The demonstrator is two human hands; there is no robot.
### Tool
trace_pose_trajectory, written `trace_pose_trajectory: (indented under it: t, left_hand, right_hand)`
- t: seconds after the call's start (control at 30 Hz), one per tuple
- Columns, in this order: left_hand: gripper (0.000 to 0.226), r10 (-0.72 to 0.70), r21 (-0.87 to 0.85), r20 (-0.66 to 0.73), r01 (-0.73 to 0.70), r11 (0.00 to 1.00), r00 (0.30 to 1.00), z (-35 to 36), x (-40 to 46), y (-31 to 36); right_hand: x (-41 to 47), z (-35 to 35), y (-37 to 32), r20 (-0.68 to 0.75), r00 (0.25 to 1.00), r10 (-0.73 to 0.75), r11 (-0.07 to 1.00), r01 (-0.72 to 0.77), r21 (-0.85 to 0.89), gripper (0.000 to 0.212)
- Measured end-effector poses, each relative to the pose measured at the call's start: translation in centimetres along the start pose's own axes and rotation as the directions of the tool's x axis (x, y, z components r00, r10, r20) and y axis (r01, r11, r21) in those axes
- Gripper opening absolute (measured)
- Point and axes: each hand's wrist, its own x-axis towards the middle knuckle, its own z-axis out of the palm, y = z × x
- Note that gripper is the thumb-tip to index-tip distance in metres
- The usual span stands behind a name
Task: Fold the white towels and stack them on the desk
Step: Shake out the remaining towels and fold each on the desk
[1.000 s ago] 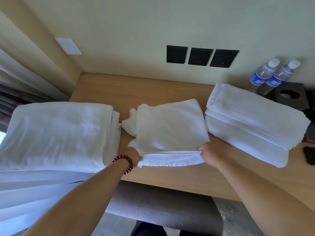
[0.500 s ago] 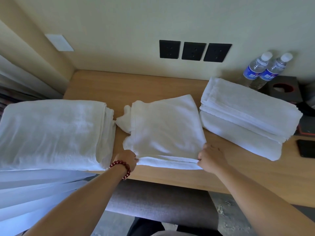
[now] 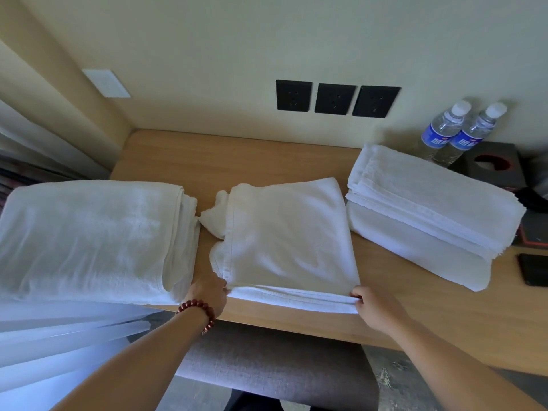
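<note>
A white towel point(image 3: 284, 235), folded into a rough square, lies in the middle of the wooden desk point(image 3: 207, 155). My left hand point(image 3: 209, 293), with a red bead bracelet on the wrist, pinches its near left corner. My right hand point(image 3: 370, 304) pinches the near right corner. A loose flap sticks out at the towel's far left side. A stack of folded white towels point(image 3: 427, 212) sits on the desk to the right. A large folded white pile point(image 3: 89, 235) lies on the left end of the desk.
Two water bottles point(image 3: 456, 132) and a dark tissue box point(image 3: 492, 167) stand at the back right by the wall. A black phone point(image 3: 533, 272) lies at the right edge. A grey padded bench point(image 3: 275, 366) sits under the desk. White fabric hangs off the left.
Both hands stayed on the middle towel's near corners, easing it slightly toward the desk's front edge. The head camera tilted up and then back down.
</note>
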Motion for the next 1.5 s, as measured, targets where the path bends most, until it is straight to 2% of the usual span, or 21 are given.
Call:
trace_pose_trajectory:
  t: [0.1, 0.27, 0.33, 0.47, 0.6, 0.67, 0.77, 0.87, 0.97, 1.1, 1.17, 1.3, 1.33, 1.37, 1.5]
  left_hand:
    - [0.036, -0.003, 0.044, 0.033, 0.001, 0.999, 0.999, 0.3, -0.5, -0.3]
    - [0.029, 0.101, 0.017, 0.015, -0.101, 0.995, 0.995, 2.1, -2.0, -0.3]
    - [0.028, 0.134, 0.006, -0.029, -0.134, 0.991, 0.991, 2.4, -2.7, -0.5]
    - [0.029, 0.142, 0.01, 0.048, -0.143, 0.99, 0.989, 2.5, -3.6, -1.0]
    - [0.03, 0.098, 0.033, 0.15, -0.104, 0.994, 0.984, 3.0, -4.1, -1.2]
    - [0.033, 0.069, 0.025, 0.157, -0.074, 0.997, 0.985, 2.2, -4.1, -1.0]
    - [0.045, 0.08, -0.025, 0.198, -0.076, 0.997, 0.977, 1.0, -3.3, -1.2]
    - [0.047, 0.074, -0.111, 0.22, -0.051, 0.993, 0.973, -0.5, -2.0, -1.7]
    - [0.046, 0.008, -0.217, 0.223, 0.042, 0.975, 0.975, -2.8, -0.6, -1.6]
    - [0.042, -0.036, -0.287, 0.207, 0.096, 0.953, 0.978, -5.0, 0.7, -1.0]
    - [0.042, -0.024, -0.317, 0.191, 0.085, 0.945, 0.981, -5.1, 1.1, -1.0]
    - [0.031, -0.038, -0.474, 0.115, 0.089, 0.876, 0.993, -4.9, 1.8, -0.4]
    - [0.029, -0.045, -0.505, 0.099, 0.089, 0.859, 0.994, -4.6, 2.1, -0.2]
    - [0.03, -0.06, -0.514, 0.093, 0.1, 0.852, 0.994, -4.3, 2.3, -0.1]
    - [0.033, -0.203, -0.455, 0.004, 0.183, 0.871, 0.979, -3.2, 2.9, 0.5]
  right_hand:
    - [-1.1, 0.0, 0.0, -0.017, 1.0, -0.003, 1.0, 0.002, -0.016, 0.028]
    - [-2.5, 0.9, -0.2, -0.114, 0.993, 0.039, 0.997, -0.047, -0.064, 0.009]
    - [-2.6, 1.2, -0.2, -0.092, 0.995, 0.04, 0.999, -0.041, -0.004, 0.013]
    - [-2.9, 1.9, 0.3, 0.007, 0.998, 0.057, 0.99, -0.058, 0.13, 0.023]
    - [-2.6, 2.4, 0.9, 0.054, 0.99, 0.13, 0.97, -0.138, 0.199, 0.021]
    - [-2.3, 2.1, 1.0, 0.058, 0.989, 0.138, 0.948, -0.149, 0.283, 0.018]
    - [-2.3, 0.2, 0.7, 0.082, 0.993, 0.09, 0.915, -0.115, 0.387, 0.02]
    - [-1.9, -2.3, 0.3, 0.133, 0.991, -0.005, 0.896, -0.055, 0.441, 0.016]
    - [-1.1, -3.7, 0.5, 0.151, 0.988, -0.036, 0.9, -0.033, 0.435, 0.029]
    - [0.5, -5.2, 0.0, 0.072, 0.997, 0.029, 0.892, -0.058, 0.448, 0.008]
    - [1.6, -5.9, -0.3, 0.041, 0.998, 0.05, 0.862, -0.064, 0.503, 0.019]
    - [3.7, -6.6, -0.5, -0.051, 0.991, 0.123, 0.828, -0.074, 0.556, 0.017]
    - [4.3, -6.4, -0.5, -0.091, 0.984, 0.151, 0.82, -0.073, 0.567, 0.025]
    - [4.8, -6.3, -0.6, -0.122, 0.976, 0.179, 0.807, -0.075, 0.585, 0.031]
    - [6.4, -5.3, -1.2, -0.179, 0.949, 0.259, 0.75, -0.081, 0.657, 0.032]
